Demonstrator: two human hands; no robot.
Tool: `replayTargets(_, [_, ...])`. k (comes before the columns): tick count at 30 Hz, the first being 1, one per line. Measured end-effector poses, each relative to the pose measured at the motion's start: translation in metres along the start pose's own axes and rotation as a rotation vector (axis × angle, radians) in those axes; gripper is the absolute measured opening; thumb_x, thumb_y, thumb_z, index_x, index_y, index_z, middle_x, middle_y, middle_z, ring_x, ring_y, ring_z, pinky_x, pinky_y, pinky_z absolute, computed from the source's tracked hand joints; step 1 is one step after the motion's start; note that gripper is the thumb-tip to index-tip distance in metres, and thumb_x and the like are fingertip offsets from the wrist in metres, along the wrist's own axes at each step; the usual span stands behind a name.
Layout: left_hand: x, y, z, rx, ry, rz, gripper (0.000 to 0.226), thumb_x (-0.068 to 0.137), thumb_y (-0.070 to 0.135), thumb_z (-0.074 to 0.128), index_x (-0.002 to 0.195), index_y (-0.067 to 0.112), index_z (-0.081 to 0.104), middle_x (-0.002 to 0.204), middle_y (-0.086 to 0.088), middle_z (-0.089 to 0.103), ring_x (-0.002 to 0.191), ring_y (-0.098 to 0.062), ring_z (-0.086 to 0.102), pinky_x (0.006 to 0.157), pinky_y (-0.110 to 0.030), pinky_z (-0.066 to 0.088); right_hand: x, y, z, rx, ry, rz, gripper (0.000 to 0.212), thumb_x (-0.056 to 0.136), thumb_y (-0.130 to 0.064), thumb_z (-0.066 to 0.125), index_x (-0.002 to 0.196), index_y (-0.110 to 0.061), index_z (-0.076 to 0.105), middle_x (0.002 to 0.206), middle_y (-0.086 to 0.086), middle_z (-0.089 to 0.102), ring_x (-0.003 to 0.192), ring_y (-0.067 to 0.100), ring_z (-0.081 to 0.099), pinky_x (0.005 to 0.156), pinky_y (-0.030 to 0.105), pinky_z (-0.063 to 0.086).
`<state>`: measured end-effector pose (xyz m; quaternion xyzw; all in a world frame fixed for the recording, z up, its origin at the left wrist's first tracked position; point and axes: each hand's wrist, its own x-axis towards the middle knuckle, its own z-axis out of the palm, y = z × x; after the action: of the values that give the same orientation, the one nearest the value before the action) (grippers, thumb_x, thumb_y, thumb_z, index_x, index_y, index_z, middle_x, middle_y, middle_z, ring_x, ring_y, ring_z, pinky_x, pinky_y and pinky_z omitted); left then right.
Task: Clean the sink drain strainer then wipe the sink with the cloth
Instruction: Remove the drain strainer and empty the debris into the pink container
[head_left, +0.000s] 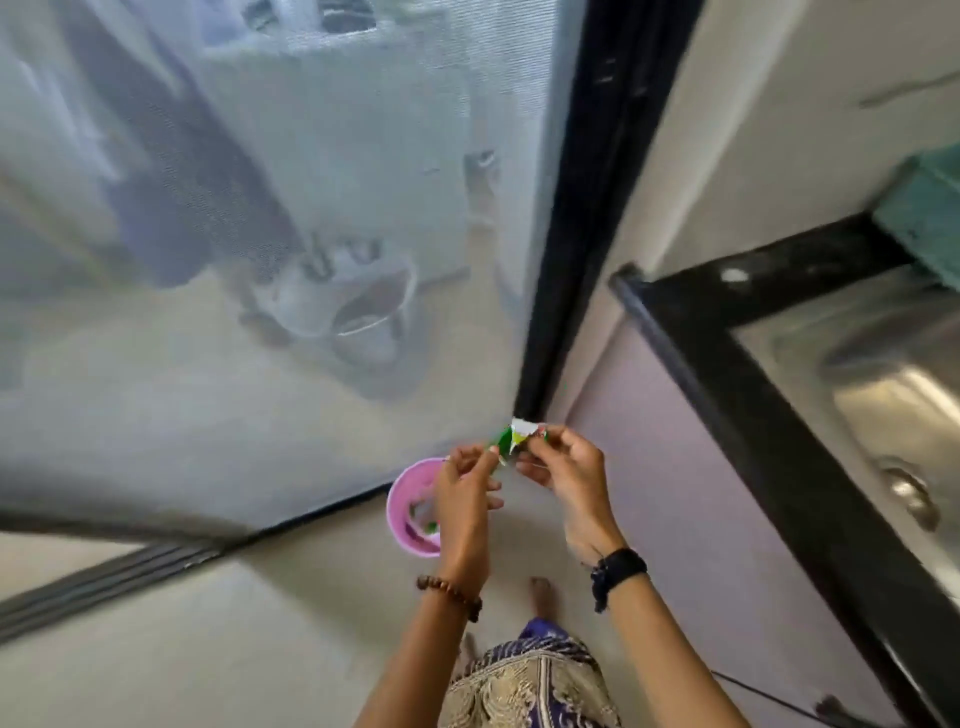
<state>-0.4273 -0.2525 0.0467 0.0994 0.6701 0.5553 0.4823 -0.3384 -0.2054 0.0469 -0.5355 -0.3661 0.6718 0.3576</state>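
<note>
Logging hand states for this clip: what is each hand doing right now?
Left hand: pinched shut on the green-and-white packet.
Right hand: pinched shut on the same packet.

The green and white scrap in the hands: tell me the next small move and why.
Probably let it fall into the pink bin. Both hands, left and right, pinch the green and white scrap just above and beside the bin, which already holds similar bits; the sink waits off to the right.
</note>
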Motion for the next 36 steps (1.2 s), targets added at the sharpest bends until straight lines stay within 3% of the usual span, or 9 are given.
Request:
replayTargets(5, [0.076, -0.052, -0.076, 0.031, 0.264, -0.125, 0.021, 0.082, 0.009, 0.064, 0.064, 0.017, 0.059, 0.059, -0.005, 0.056, 0.054, -0.019, 0.049, 0.047, -0.024, 0.042, 0.065, 0.094, 0.058, -0.357, -0.103, 0.168, 0.018, 0.083, 0.002, 0.059, 0.077, -0.014, 0.065, 0.074, 0.005, 0.067, 0.069, 0.017, 0.062, 0.062, 0.023, 0.05])
replayTargets(9, [0.176, -0.144, -0.114, 0.043, 0.317, -0.253, 0.013, 0.08, 0.003, 0.064, 0.069, 0.01, 0.061, 0.06, -0.009, 0.061, 0.046, -0.017, 0.055, 0.047, -0.024, 0.048, 0.144, 0.213, 0.076, -0.575, -0.111, 0.24, 0.018, 0.081, 0.0, 0.058, 0.07, -0.013, 0.065, 0.07, 0.007, 0.068, 0.07, 0.024, 0.063, 0.066, 0.03, 0.05])
replayTargets(15, [0.291, -0.301, -0.138, 0.058, 0.289, -0.362, 0.015, 0.082, -0.006, 0.055, 0.074, 0.006, 0.058, 0.065, -0.012, 0.059, 0.054, -0.02, 0.053, 0.058, -0.028, 0.05, 0.24, 0.379, 0.073, -0.71, -0.108, 0.316, 0.014, 0.081, 0.002, 0.056, 0.089, -0.004, 0.067, 0.092, 0.015, 0.07, 0.085, 0.029, 0.065, 0.073, 0.029, 0.051])
replayTargets(19, [0.308, -0.336, -0.141, 0.066, 0.2, -0.428, 0.026, 0.088, 0.0, 0.05, 0.109, 0.015, 0.046, 0.088, -0.015, 0.061, 0.063, -0.019, 0.058, 0.055, -0.023, 0.053, 0.261, 0.412, 0.069, -0.735, -0.249, 0.365, 0.039, 0.082, 0.011, 0.051, 0.116, -0.007, 0.061, 0.102, 0.003, 0.06, 0.098, 0.027, 0.062, 0.091, 0.04, 0.052])
replayTargets(22, [0.286, -0.31, -0.137, 0.059, 0.268, -0.421, 0.021, 0.092, 0.009, 0.049, 0.113, 0.008, 0.052, 0.091, -0.013, 0.06, 0.059, -0.018, 0.056, 0.051, -0.022, 0.051, 0.249, 0.378, 0.068, -0.604, -0.158, 0.414, 0.029, 0.088, 0.003, 0.05, 0.109, -0.011, 0.064, 0.093, 0.004, 0.065, 0.077, 0.026, 0.067, 0.069, 0.036, 0.06])
replayTargets(24, [0.261, -0.268, -0.123, -0.087, 0.292, -0.477, 0.017, 0.092, 0.014, 0.049, 0.094, 0.001, 0.059, 0.07, -0.007, 0.061, 0.046, -0.012, 0.05, 0.039, -0.017, 0.041, 0.226, 0.33, 0.07, -0.425, -0.088, 0.45, 0.018, 0.091, -0.005, 0.048, 0.094, -0.013, 0.064, 0.079, 0.003, 0.065, 0.057, 0.02, 0.065, 0.047, 0.025, 0.055])
replayTargets(27, [0.21, -0.174, -0.084, -0.317, 0.244, -0.526, 0.029, 0.093, 0.023, 0.049, 0.066, 0.013, 0.052, 0.035, 0.008, 0.048, 0.026, -0.003, 0.037, 0.029, -0.01, 0.03, 0.176, 0.226, 0.067, -0.134, 0.06, 0.445, 0.016, 0.09, -0.009, 0.048, 0.083, -0.011, 0.063, 0.061, 0.002, 0.06, 0.037, 0.01, 0.053, 0.036, 0.017, 0.043])
replayTargets(31, [0.128, -0.052, -0.02, -0.426, -0.033, -0.469, 0.038, 0.093, 0.026, 0.045, 0.056, 0.018, 0.042, 0.027, 0.006, 0.035, 0.022, -0.002, 0.028, 0.026, -0.012, 0.022, 0.103, 0.082, 0.05, 0.245, 0.118, 0.381, 0.019, 0.09, -0.011, 0.046, 0.073, -0.011, 0.054, 0.043, -0.006, 0.041, 0.028, 0.006, 0.03, 0.029, 0.015, 0.024])
replayTargets(36, [0.03, 0.05, 0.057, -0.486, -0.495, -0.357, 0.041, 0.095, 0.025, 0.037, 0.054, 0.018, 0.039, 0.028, 0.004, 0.028, 0.02, -0.003, 0.022, 0.023, -0.014, 0.013, 0.019, -0.053, -0.005, 0.506, 0.023, 0.116, 0.018, 0.091, -0.013, 0.039, 0.077, -0.014, 0.05, 0.041, -0.009, 0.033, 0.028, 0.002, 0.022, 0.027, 0.015, 0.017])
